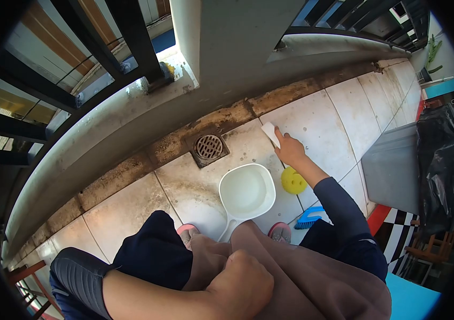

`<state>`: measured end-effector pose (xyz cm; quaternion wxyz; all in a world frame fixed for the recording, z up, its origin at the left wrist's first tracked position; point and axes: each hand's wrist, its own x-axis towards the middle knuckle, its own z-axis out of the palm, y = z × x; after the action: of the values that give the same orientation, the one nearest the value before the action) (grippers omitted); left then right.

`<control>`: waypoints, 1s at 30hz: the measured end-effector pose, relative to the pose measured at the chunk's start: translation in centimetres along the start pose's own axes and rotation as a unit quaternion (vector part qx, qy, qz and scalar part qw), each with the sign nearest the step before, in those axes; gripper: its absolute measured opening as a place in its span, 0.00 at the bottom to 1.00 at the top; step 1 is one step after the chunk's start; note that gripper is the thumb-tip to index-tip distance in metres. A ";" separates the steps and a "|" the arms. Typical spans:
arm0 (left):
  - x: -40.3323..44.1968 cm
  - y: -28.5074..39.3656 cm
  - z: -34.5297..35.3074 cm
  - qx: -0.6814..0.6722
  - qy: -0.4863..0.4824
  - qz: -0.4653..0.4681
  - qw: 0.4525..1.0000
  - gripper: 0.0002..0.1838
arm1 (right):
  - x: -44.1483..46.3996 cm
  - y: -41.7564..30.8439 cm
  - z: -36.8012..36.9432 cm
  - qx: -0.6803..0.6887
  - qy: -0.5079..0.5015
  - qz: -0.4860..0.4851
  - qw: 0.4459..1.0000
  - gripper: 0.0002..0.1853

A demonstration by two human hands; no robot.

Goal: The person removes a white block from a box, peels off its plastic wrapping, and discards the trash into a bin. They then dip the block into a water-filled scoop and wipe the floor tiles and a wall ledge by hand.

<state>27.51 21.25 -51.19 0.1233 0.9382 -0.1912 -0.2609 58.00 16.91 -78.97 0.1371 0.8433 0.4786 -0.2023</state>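
Observation:
My right hand (pixel 290 149) reaches out over the white floor tiles (pixel 317 120), its fingers closed on a white sponge block (pixel 271 133) held against the dirty tile. On my lap, my left hand (pixel 243 280) is curled into a fist against the brown cloth (pixel 307 266); what is inside it, if anything, is hidden. Between my feet and the drain stands a white dipper (pixel 246 191) with its handle toward me, seemingly with water in it. A yellow round sponge (pixel 293 180) with face-like holes lies below my right forearm. Nearby is a blue scrubbing brush (pixel 309 217).
A square floor drain (pixel 209 147) sits beside the brown-stained strip along the curved wall (pixel 131 125). Dark railings (pixel 35 80) top the wall. To the right stands a grey bin (pixel 392 168) with a black bag (pixel 440 154). My pink-edged shoes (pixel 280 233) are close to the dipper.

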 end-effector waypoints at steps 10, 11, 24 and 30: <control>0.3 0.6 0.7 -0.017 0.040 -0.014 0.999 0.08 | 1.8 -1.4 -0.1 -0.007 0.029 0.011 0.999 0.39; 0.2 0.5 0.7 -0.014 0.042 -0.015 0.999 0.08 | 1.7 -1.3 0.1 -0.004 0.026 0.007 1.000 0.39; 0.2 0.4 -0.1 -0.010 0.007 0.003 1.000 0.08 | 1.7 -1.2 -0.8 -0.017 0.026 -0.007 0.999 0.39; 0.1 0.4 0.1 -0.031 -0.001 -0.018 0.999 0.07 | -1.4 0.4 -0.4 -0.023 -0.015 -0.038 0.999 0.39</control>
<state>27.45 20.86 -51.22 0.1471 0.9368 -0.1666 -0.2701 57.74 15.81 -77.90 0.1552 0.8183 0.5125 -0.2088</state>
